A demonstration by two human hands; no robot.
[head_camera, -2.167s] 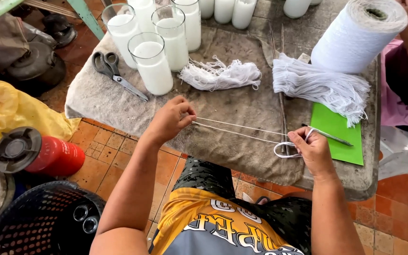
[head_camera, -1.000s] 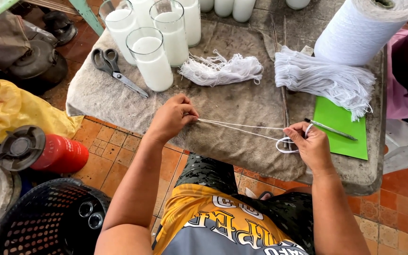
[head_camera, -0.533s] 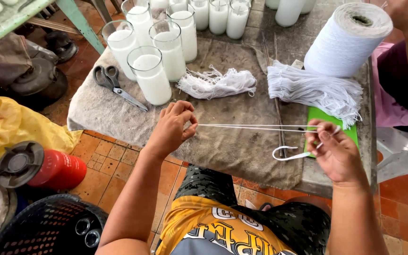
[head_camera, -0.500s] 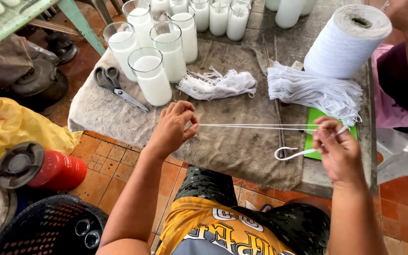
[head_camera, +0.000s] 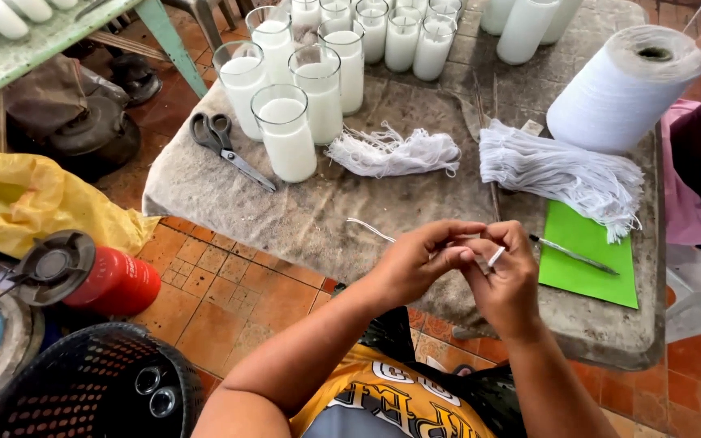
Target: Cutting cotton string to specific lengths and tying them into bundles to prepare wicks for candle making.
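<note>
Left hand (head_camera: 419, 264), right hand (head_camera: 506, 276) pinch white string (head_camera: 369, 229); free end trails up-left, apparently slack.

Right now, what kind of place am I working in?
Probably a small home candle-making workshop: glass jars of white wax, bundles of cut white wick string, and a big cone of white thread on a cloth-covered table.

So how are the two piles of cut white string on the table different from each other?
The left string bundle is smaller and looser, with frayed ends splaying toward the glass candles. The right string bundle is much larger and longer, its strands lying neatly side by side, fanning out over the green sheet and lying just below the big spool. Both are cut white string lying flat on the grey cloth, untouched by either hand.
</note>
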